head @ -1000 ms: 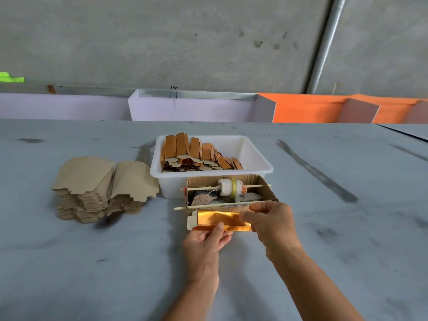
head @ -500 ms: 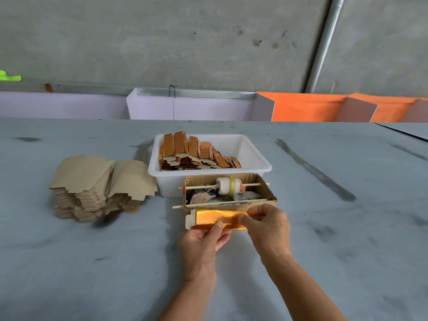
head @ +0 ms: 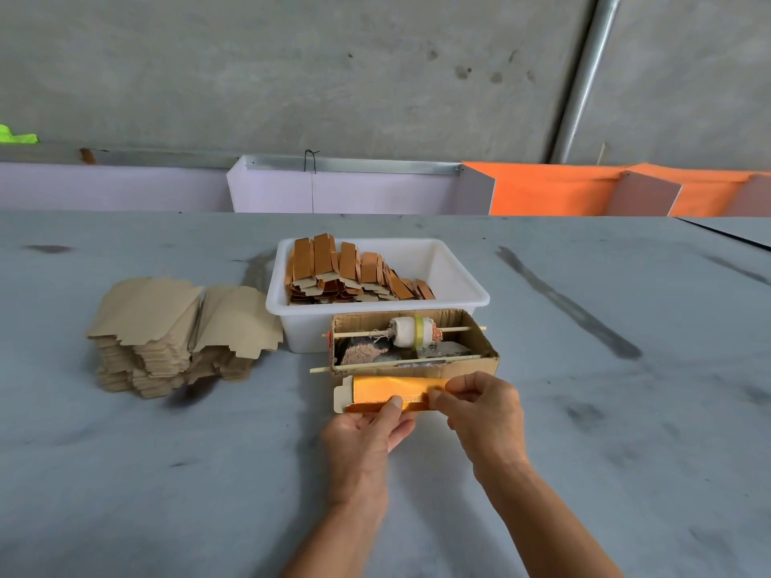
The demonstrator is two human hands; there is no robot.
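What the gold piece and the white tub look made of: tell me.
Gold piece: likely card faced with shiny foil; it glares, and a plain pale tab shows at left. White tub: probably moulded plastic, smooth, rolled rim.

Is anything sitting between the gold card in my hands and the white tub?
Yes. The cardboard box stands directly between the card and the tub, close behind the card.

Bare grey concrete wall [head: 292, 68] behind, pocked and stained; metal pipe [head: 580, 77] runs down it at right, slanted in this view; lilac panels [head: 354, 194] and orange panels [head: 550, 189] line the far edge of a grey table [head: 125, 473] scuffed with dark streaks; bright green scrap [head: 16, 136] far left; light soft, shadows faint
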